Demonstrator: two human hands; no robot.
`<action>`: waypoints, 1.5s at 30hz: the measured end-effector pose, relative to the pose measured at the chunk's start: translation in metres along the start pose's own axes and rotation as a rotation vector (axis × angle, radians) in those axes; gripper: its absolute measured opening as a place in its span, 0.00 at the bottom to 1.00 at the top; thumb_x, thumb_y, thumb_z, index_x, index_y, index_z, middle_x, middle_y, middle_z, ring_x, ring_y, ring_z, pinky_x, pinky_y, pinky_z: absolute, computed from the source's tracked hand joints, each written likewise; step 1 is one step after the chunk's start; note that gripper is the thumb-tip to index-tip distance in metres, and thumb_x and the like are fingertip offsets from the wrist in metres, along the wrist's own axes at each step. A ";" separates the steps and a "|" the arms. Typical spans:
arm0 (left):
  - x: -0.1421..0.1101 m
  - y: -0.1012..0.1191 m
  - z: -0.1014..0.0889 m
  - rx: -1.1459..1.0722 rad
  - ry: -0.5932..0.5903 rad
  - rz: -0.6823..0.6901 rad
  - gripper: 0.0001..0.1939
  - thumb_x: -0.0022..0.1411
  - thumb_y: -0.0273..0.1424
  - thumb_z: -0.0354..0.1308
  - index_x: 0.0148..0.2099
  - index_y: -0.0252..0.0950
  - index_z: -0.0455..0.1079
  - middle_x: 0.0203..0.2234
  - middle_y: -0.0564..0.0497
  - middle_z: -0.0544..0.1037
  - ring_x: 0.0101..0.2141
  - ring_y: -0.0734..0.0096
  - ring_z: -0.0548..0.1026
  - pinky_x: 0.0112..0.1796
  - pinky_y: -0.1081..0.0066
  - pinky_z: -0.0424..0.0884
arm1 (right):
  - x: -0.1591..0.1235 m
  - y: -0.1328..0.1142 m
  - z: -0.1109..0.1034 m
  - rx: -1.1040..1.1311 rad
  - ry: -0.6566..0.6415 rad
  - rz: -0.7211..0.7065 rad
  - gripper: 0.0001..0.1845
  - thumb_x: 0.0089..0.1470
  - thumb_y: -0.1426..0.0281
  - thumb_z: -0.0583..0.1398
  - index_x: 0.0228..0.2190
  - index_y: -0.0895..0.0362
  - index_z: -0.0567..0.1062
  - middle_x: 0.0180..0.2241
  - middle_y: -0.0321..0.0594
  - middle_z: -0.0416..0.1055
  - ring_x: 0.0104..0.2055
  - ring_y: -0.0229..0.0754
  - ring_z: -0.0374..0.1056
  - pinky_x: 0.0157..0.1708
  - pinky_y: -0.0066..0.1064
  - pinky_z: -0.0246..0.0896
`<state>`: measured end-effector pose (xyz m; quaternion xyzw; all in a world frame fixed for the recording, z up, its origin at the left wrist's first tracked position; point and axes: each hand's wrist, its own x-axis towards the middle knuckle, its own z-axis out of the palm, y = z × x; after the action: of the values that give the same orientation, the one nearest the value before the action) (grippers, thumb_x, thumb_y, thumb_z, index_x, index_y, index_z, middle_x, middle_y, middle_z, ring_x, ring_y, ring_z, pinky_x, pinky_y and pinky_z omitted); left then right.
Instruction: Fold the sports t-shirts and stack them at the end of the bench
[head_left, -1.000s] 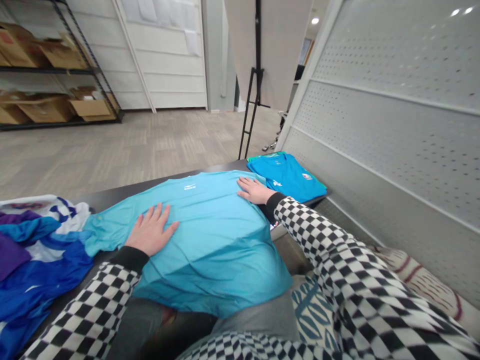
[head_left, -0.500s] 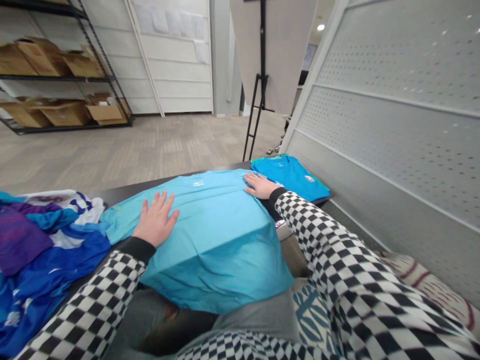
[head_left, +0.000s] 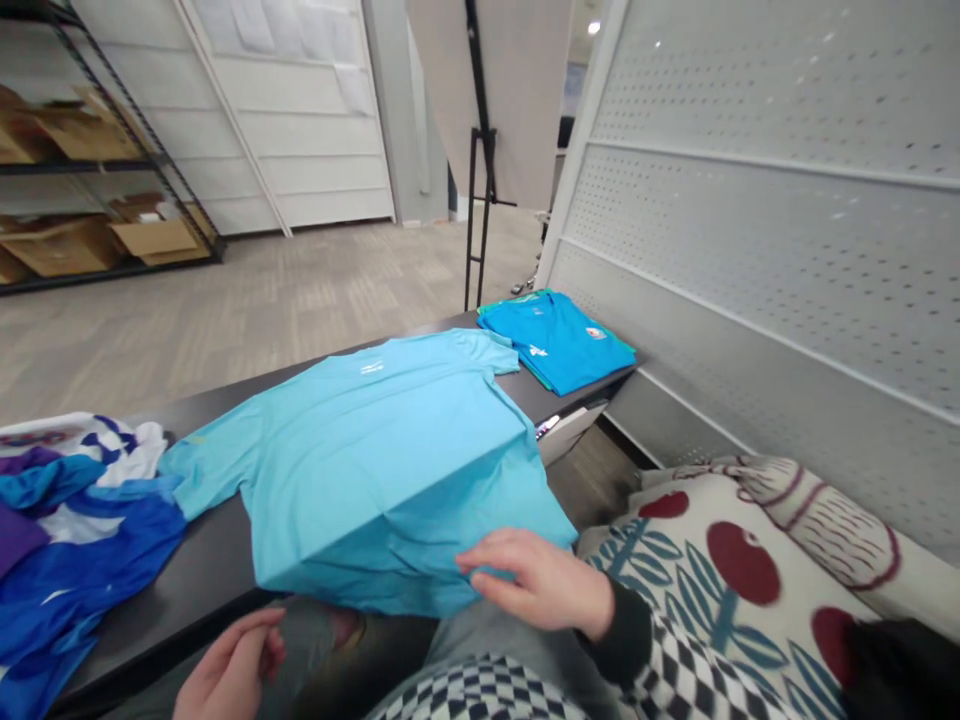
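Note:
A light-blue T-shirt [head_left: 360, 430] lies spread on the dark table, its collar at the far side. Its lower part hangs over the near edge towards my lap. My right hand [head_left: 544, 580] is over the hem's right corner, fingers loosely stretched and nothing visibly gripped. Below the hem's left end, my left hand [head_left: 232, 665] is beside my knee, apart from the shirt. Its fingers are slightly bent, and I see nothing in them.
A folded stack of blue and green shirts [head_left: 562, 345] rests at the table's [head_left: 202, 550] right end. Rumpled blue, purple and white clothes [head_left: 82, 560] lie at the left. A patterned cushion [head_left: 720, 570] is at my right, beside a perforated panel [head_left: 750, 230].
Both hands have left the shirt's upper part and come back towards my body, the right one to the hem. The shirt stays spread out. My view has turned to the right.

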<state>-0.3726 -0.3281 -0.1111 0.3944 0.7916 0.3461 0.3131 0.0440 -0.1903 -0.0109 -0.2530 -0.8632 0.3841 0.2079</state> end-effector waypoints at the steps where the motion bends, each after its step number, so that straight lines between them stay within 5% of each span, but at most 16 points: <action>1: 0.004 0.007 0.002 -0.043 -0.014 -0.005 0.29 0.70 0.57 0.49 0.44 0.44 0.83 0.33 0.43 0.85 0.37 0.47 0.85 0.38 0.51 0.83 | -0.004 0.000 0.004 -0.010 0.003 0.012 0.20 0.78 0.62 0.57 0.60 0.53 0.82 0.50 0.47 0.86 0.51 0.47 0.82 0.54 0.38 0.75; 3: 0.008 0.024 0.007 -0.130 -0.016 -0.023 0.24 0.62 0.57 0.60 0.43 0.43 0.83 0.32 0.45 0.85 0.35 0.48 0.84 0.36 0.55 0.82 | -0.010 0.002 0.007 -0.046 0.013 0.018 0.19 0.77 0.62 0.57 0.58 0.53 0.83 0.48 0.47 0.86 0.50 0.47 0.82 0.53 0.38 0.75; 6: 0.003 0.046 0.020 -0.120 -0.090 -0.005 0.26 0.55 0.59 0.64 0.42 0.42 0.83 0.31 0.45 0.85 0.34 0.49 0.84 0.34 0.57 0.81 | -0.022 0.006 0.004 -0.095 0.118 0.097 0.17 0.77 0.61 0.58 0.54 0.51 0.84 0.46 0.45 0.86 0.48 0.49 0.82 0.53 0.41 0.74; 12: -0.013 0.098 0.035 -0.043 -0.306 0.109 0.30 0.53 0.63 0.65 0.41 0.43 0.85 0.24 0.47 0.80 0.24 0.55 0.78 0.28 0.59 0.77 | -0.069 0.040 0.003 -0.128 0.608 0.604 0.16 0.72 0.50 0.58 0.39 0.48 0.76 0.29 0.38 0.75 0.30 0.52 0.74 0.33 0.43 0.69; 14: -0.005 0.131 0.030 -0.002 -0.394 0.199 0.29 0.57 0.61 0.65 0.44 0.42 0.86 0.23 0.48 0.79 0.23 0.58 0.76 0.27 0.62 0.75 | -0.085 0.058 0.008 -0.122 0.689 0.711 0.19 0.69 0.46 0.60 0.41 0.48 0.74 0.29 0.38 0.75 0.31 0.53 0.74 0.34 0.44 0.69; 19: 0.046 0.243 0.036 0.090 -0.471 0.504 0.20 0.67 0.50 0.63 0.46 0.40 0.84 0.26 0.51 0.81 0.26 0.65 0.76 0.29 0.68 0.73 | -0.100 0.088 0.021 0.131 0.653 0.839 0.28 0.62 0.41 0.63 0.42 0.53 0.74 0.31 0.38 0.76 0.34 0.46 0.73 0.36 0.36 0.67; 22: 0.091 0.311 0.070 0.125 -0.469 0.655 0.19 0.68 0.46 0.60 0.48 0.39 0.83 0.27 0.52 0.82 0.26 0.67 0.76 0.30 0.69 0.73 | -0.099 0.093 0.021 0.369 0.674 0.969 0.34 0.55 0.35 0.65 0.42 0.53 0.71 0.25 0.31 0.70 0.24 0.40 0.65 0.25 0.31 0.56; 25: 0.140 0.369 0.125 0.249 -0.469 0.795 0.17 0.70 0.41 0.56 0.49 0.39 0.83 0.30 0.51 0.84 0.30 0.65 0.80 0.35 0.67 0.77 | -0.099 0.090 0.015 0.616 0.567 1.034 0.38 0.52 0.30 0.65 0.39 0.51 0.67 0.20 0.24 0.62 0.15 0.34 0.52 0.16 0.29 0.40; 30: 0.218 0.440 0.225 0.583 -0.337 1.016 0.17 0.74 0.32 0.55 0.55 0.36 0.83 0.54 0.42 0.86 0.56 0.55 0.83 0.61 0.60 0.76 | -0.100 0.088 0.013 0.715 0.516 1.015 0.39 0.51 0.29 0.66 0.37 0.50 0.64 0.18 0.22 0.60 0.12 0.31 0.49 0.12 0.26 0.37; 33: 0.255 0.465 0.273 0.646 -0.316 1.037 0.21 0.72 0.27 0.55 0.62 0.33 0.79 0.62 0.37 0.81 0.65 0.53 0.77 0.69 0.59 0.69 | -0.103 0.091 0.017 0.765 0.510 1.026 0.39 0.53 0.28 0.62 0.39 0.49 0.65 0.16 0.21 0.58 0.11 0.33 0.48 0.10 0.26 0.37; 37: 0.286 0.476 0.312 0.673 -0.353 0.986 0.22 0.63 0.24 0.62 0.60 0.32 0.79 0.57 0.34 0.82 0.60 0.48 0.80 0.64 0.56 0.75 | -0.107 0.090 0.019 0.904 0.502 1.016 0.37 0.53 0.30 0.65 0.38 0.50 0.65 0.15 0.19 0.55 0.12 0.31 0.45 0.11 0.24 0.36; 41: 0.296 0.478 0.319 0.643 -0.416 0.967 0.12 0.59 0.25 0.65 0.47 0.36 0.80 0.49 0.39 0.84 0.56 0.48 0.81 0.61 0.56 0.76 | -0.108 0.085 0.016 0.975 0.532 1.007 0.38 0.51 0.31 0.68 0.35 0.50 0.64 0.15 0.18 0.53 0.13 0.29 0.43 0.12 0.23 0.33; 45: 0.299 0.486 0.303 0.550 -0.475 0.899 0.06 0.60 0.26 0.67 0.40 0.38 0.75 0.38 0.45 0.84 0.46 0.53 0.84 0.53 0.59 0.81 | -0.104 0.081 0.016 1.011 0.620 0.961 0.38 0.52 0.33 0.71 0.34 0.51 0.64 0.15 0.21 0.59 0.14 0.29 0.49 0.14 0.22 0.40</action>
<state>-0.0891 0.2331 0.0372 0.8258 0.5150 0.1285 0.1905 0.1395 -0.2150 -0.1000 -0.5712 -0.2796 0.6923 0.3411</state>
